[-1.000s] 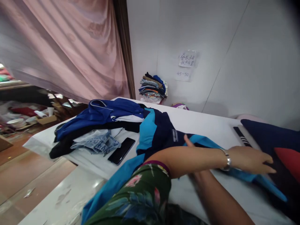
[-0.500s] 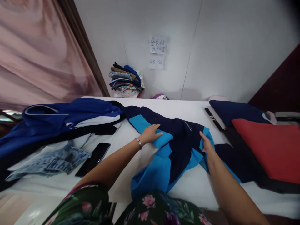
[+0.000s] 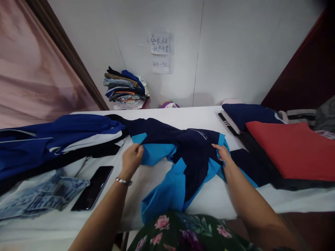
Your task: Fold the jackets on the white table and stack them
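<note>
The jacket [image 3: 193, 151] lay on the white table [image 3: 195, 118], stretched mainly left to right, 1 light-blue part pointing nearward. Its soft, matte navy cloth was rumpled. The left hand [image 3: 132, 158] pinched its edge, fingers curled closed; the right hand [image 3: 223, 154] gripped its right end, fingertips partly hidden.

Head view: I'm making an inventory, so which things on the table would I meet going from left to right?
Denim garment → dark phone → navy and light-blue garment → red folded cloth.
</note>
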{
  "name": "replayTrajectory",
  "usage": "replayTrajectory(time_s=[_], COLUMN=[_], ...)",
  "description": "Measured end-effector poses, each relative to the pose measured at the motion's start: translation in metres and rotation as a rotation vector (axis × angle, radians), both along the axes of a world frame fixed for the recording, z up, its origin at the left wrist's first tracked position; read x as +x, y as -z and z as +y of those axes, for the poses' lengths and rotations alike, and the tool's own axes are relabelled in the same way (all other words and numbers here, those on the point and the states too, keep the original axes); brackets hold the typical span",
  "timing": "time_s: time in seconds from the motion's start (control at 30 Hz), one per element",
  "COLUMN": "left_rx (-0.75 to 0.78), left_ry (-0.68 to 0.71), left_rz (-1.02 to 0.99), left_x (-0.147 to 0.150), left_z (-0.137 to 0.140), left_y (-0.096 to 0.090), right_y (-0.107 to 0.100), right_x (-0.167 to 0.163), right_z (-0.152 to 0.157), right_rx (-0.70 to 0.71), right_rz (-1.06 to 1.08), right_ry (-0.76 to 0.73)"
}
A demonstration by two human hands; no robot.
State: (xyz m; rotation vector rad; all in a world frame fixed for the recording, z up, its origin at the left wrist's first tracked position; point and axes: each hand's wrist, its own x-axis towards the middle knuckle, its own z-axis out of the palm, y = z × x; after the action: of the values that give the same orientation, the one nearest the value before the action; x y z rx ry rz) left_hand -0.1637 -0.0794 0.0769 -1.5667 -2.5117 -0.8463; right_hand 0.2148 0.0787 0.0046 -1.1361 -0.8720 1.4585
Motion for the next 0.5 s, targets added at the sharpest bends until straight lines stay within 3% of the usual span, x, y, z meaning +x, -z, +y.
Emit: replayTrajectory(time_s=[0.07,0.17,0.3,0.37,0.43,0.5], left_rx=[0.020,-0.156,-0.468,-0.535,-0.459,-0.255], left_ry=[-0.173,-0.292,-0.239,-0.182,-0.159,-0.128], left_rz=[-0.012,-0.040,-0.090,-0.099,-0.085,-0.061], left_x=[-0.019,-0.035,-0.043,-0.048,-0.050,-0.049], left_z=[-0.022,-0.051,-0.071,-0.074,-0.074,-0.070], left_y=[-0.005,-0.001,0.008,0.007,0.005,0.003], right_y=[-0.002,-0.008,-0.021,-0.026,-0.029,-0.027], right_x=[-0.001,-0.004,-0.003,0.002,0.007,0.011], right_z=[0.000,-0.003,-0.023,-0.044,-0.072,-0.102], right_rx=[-0.009,-0.070,-0.177,-0.168,-0.140,-0.156], right_rz=[-0.002,-0.010,-0.039,-0.085,-0.097,-0.048], right_ry=[0.002,-0.013,-0.114,-0.145,-0.139,-0.112])
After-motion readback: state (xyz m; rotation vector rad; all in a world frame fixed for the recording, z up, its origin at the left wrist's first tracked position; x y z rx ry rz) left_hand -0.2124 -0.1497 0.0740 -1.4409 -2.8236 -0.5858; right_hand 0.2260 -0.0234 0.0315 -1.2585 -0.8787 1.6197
